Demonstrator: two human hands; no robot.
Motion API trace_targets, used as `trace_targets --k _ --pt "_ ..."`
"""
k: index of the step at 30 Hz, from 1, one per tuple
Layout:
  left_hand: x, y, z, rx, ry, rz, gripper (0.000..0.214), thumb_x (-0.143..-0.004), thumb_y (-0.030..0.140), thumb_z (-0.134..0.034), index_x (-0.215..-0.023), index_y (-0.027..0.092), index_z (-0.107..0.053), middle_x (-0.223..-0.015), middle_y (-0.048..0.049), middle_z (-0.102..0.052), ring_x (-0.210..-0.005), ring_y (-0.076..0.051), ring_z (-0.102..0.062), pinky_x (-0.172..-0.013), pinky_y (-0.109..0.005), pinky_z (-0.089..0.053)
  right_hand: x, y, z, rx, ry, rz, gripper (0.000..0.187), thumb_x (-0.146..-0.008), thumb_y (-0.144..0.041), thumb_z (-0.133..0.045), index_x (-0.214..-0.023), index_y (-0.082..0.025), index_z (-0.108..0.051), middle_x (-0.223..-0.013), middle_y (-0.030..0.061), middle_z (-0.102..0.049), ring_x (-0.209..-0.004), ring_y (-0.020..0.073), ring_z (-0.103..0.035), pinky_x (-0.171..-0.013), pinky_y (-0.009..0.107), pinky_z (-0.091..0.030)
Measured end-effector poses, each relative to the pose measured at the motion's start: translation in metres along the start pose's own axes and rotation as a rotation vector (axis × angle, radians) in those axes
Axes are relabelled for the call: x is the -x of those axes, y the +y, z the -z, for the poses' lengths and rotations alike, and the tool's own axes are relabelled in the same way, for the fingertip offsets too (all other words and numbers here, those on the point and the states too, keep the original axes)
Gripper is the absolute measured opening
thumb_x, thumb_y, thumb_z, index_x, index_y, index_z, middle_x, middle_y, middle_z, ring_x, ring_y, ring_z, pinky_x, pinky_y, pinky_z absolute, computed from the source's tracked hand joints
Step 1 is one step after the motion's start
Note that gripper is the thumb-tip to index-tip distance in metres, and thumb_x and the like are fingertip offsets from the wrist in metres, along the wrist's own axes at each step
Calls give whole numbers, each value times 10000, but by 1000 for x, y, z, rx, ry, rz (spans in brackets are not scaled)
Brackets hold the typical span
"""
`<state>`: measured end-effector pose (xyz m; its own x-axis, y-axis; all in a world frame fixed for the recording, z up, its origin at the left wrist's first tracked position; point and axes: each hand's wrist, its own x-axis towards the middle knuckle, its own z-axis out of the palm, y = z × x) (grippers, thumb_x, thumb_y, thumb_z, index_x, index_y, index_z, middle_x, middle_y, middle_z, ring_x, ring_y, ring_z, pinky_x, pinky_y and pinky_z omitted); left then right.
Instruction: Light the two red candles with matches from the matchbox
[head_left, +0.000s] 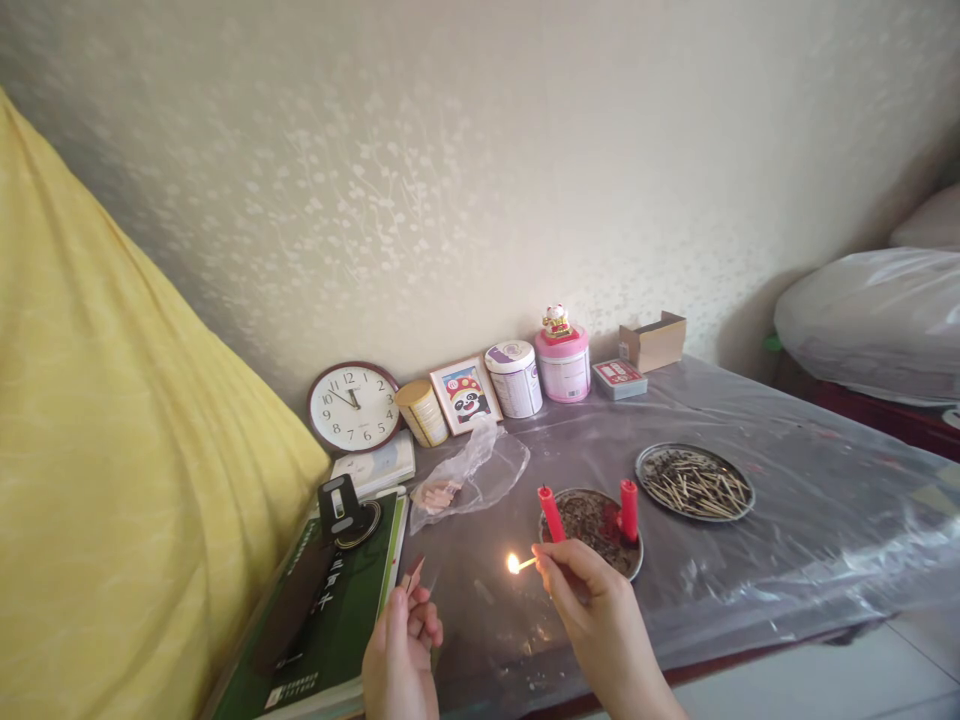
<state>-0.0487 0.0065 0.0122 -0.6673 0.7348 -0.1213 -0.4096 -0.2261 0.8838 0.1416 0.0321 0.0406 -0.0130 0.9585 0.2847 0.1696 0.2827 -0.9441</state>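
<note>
Between the thumb and fingers of my right hand (589, 590) is a burning match (528, 563), its flame pointing left. Just behind that hand stands a round metal dish (636, 572) with dark residue in it. Two upright red candles are in the dish, a left candle (551, 514) and a right candle (628, 510); neither shows a flame. My left hand (401, 645) is closed on a small pinkish-brown striker piece (412, 573) with a dark side, apart from the match. Its lower part is hidden by the fingers.
A second dish (646, 488) holds many used matchsticks. A clear plastic bag (487, 465) with small pinkish pieces lies on the plastic-covered table (787, 540). A green book (352, 600) with a black object (341, 508) is at left. A clock (354, 408), tins and picture frame line the wall.
</note>
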Motion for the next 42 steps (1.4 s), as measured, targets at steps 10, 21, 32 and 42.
trace_targets --k 10,21,32,42 --pt "2 1 -3 -3 12 28 536 -550 577 -786 -920 191 -748 -685 -4 -585 -514 -88 -441 -410 -199 -374 -1 1 1 3 6 47 188 -913 -326 -517 -873 -232 -675 -770 -8 -614 -658 118 -532 -605 202 -393" --pt "3 1 -2 -3 16 15 517 -573 574 -775 -916 188 -745 -674 -2 -589 -506 -87 -442 -408 -198 -373 -5 0 2 -6 35 -11 195 -877 -358 -561 -870 -231 -709 -731 3 -661 -610 124 -563 -563 199 -422" --pt "-6 -2 1 15 42 71 591 -506 560 -815 -941 172 -714 -647 -4 -616 -482 -88 -468 -408 -202 -378 -13 -28 20 -148 147 -60 249 -819 -425 -627 -856 -190 -701 -712 36 -673 -626 149 -605 -555 201 -473" --pt "-17 -9 8 -2 51 97 617 -488 580 -812 -912 146 -701 -646 -8 -608 -467 -97 -479 -387 -221 -369 -30 -31 45 -285 370 -130 295 -697 -427 -722 -837 -167 -718 -789 72 -712 -680 157 -660 -613 196 -535"
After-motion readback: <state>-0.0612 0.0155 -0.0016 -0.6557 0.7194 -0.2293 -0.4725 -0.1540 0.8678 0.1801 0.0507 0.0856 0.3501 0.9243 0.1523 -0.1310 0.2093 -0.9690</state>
